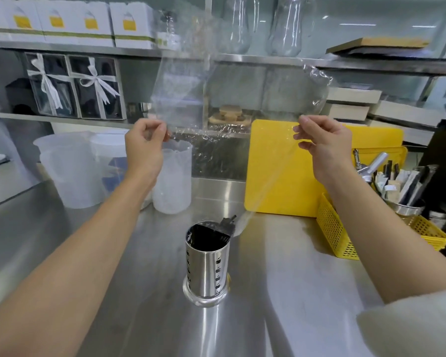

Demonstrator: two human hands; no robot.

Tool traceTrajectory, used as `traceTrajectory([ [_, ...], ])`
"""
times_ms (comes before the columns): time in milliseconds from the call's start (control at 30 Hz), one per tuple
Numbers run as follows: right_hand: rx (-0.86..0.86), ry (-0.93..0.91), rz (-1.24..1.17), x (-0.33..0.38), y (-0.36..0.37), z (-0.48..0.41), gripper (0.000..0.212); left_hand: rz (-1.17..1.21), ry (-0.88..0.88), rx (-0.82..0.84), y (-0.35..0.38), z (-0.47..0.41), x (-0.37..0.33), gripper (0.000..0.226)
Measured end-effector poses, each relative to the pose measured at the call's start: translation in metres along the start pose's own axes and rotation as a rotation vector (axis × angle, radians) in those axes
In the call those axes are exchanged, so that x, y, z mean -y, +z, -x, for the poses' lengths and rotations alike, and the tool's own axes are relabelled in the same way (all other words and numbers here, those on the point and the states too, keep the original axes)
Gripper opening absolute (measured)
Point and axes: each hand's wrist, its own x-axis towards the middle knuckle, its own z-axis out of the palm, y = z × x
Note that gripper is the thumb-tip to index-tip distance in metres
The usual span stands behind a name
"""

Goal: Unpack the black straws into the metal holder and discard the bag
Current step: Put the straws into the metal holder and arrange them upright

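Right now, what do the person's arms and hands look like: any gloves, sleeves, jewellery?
Both hands are bare: no gloves, rings, watch or wristband show on the left hand or the right hand. Both forearms are uncovered along their visible length. A loose, pale off-white short sleeve shows at the right upper arm; the left arm leaves the picture with no sleeve in sight.

The shiny metal table [281, 266] holds a metal holder [207, 261] full of black straws [206, 234] (it stands in the middle). Farther back stand three cloudy plastic jugs [70, 171], a yellow board [281, 171] and a yellow basket [335, 235].
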Motion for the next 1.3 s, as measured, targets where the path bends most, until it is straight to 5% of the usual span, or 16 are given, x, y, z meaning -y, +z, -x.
traceTrajectory([
  [433,-0.164,-0.114,0.127,0.06,-0.091,-0.028,0.008,0.048,-0.186,0.342,0.093,0.03,-0.039,0.02],
  [700,-0.326,0.214,0.307,-0.021,-0.17,0.013,0.018,-0.041,-0.48,0.573,0.133,0.118,0.011,0.008],
  [833,-0.294,0.424,0.387,-0.064,-0.205,0.044,0.005,-0.103,-0.594,0.681,0.131,0.174,0.039,0.012],
  [1100,-0.136,0.889,0.517,-0.135,-0.245,0.118,0.038,-0.175,-0.851,0.667,0.116,0.257,0.116,0.012],
  [1200,-0.146,0.964,0.514,-0.15,-0.242,0.144,0.043,-0.232,-0.909,0.673,0.114,0.273,0.128,0.011],
  [1300,-0.241,0.946,0.55,-0.173,-0.241,0.161,0.042,-0.298,-0.91,0.702,0.109,0.285,0.135,0.033],
])
